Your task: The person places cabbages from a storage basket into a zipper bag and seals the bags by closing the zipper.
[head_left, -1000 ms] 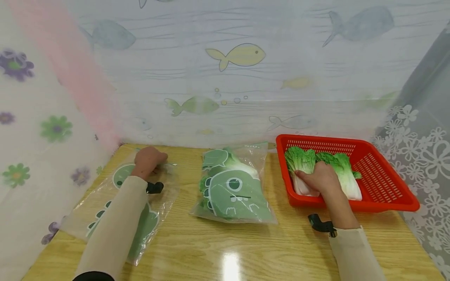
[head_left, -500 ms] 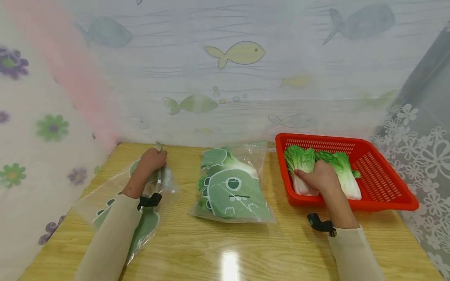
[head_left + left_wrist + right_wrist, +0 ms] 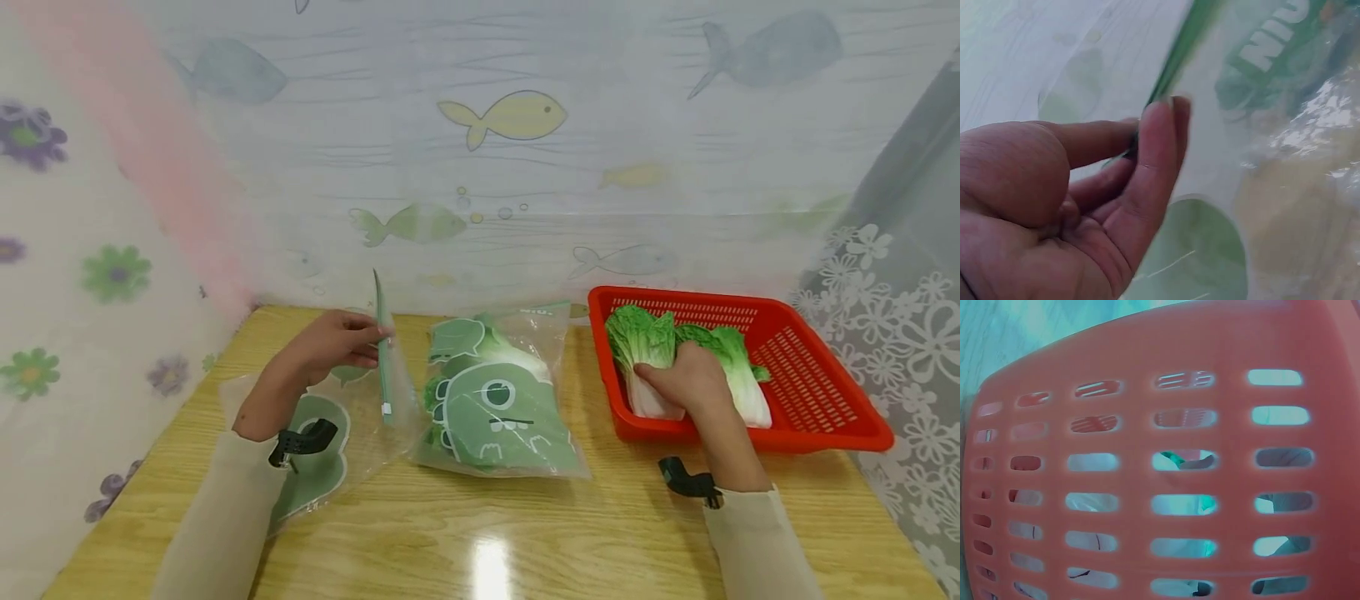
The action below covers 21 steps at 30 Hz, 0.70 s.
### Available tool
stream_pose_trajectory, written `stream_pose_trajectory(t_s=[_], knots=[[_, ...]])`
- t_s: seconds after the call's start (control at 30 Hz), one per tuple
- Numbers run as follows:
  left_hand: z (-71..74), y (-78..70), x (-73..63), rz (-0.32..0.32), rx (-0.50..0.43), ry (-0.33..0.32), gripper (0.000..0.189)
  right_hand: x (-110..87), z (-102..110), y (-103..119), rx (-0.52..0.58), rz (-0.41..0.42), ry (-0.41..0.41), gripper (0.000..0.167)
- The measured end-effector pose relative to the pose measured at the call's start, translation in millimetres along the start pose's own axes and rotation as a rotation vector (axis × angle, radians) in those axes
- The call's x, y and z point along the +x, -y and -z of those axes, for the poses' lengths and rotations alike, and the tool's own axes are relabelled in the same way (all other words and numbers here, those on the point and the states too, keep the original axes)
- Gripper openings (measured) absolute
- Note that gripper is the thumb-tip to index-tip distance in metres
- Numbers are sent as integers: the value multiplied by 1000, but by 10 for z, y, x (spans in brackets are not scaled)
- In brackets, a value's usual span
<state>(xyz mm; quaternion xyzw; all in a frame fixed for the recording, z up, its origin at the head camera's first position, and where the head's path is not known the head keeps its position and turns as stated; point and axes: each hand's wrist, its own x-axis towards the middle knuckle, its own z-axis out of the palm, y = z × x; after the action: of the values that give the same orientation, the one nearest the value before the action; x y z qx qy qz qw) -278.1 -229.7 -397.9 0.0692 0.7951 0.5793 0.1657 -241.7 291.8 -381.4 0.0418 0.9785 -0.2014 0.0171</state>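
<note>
My left hand [image 3: 333, 343] pinches the green zip strip [image 3: 385, 367] of a clear zip bag [image 3: 315, 454] with a green dinosaur print. The bag's top edge is lifted while its lower part lies on the table. In the left wrist view, the thumb and fingers [image 3: 1154, 144] meet at the strip. At the right, my right hand [image 3: 697, 382] grips a small napa cabbage [image 3: 645, 342] inside the red basket [image 3: 825, 425]. A second cabbage [image 3: 742, 379] lies beside that hand. In the right wrist view, the slotted basket wall [image 3: 1135, 481] hides most of the hand.
Between the hands lies another dinosaur-print zip bag [image 3: 502, 425] with leafy green and white vegetables inside. The wooden table [image 3: 420, 542] meets a fish-patterned curtain [image 3: 510, 183] at the back. Flowered cloth [image 3: 112, 333] hangs along the left side.
My left hand has lifted the zip bag's top edge and drawn it to the right, turning the strip upright. The right hand stays in the basket, with the cabbage barely shifted.
</note>
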Motion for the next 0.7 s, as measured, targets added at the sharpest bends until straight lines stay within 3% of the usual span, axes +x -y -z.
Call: stream_pose_trajectory(t_s=[0.27, 0.4, 0.53, 0.7], knots=[[-105, -139, -26, -31, 7, -89, 45, -18, 50, -5, 55, -5, -39, 69], [-119, -182, -51, -47, -16, -94, 42, -22, 86, -6, 86, 4, -63, 63], [-149, -206, -58, -80, -28, -83, 39, -19, 96, -6, 103, 13, -69, 71], [-177, -262, -104, -147, 95, -95, 36, -13, 84, 7, 103, 12, -66, 83]])
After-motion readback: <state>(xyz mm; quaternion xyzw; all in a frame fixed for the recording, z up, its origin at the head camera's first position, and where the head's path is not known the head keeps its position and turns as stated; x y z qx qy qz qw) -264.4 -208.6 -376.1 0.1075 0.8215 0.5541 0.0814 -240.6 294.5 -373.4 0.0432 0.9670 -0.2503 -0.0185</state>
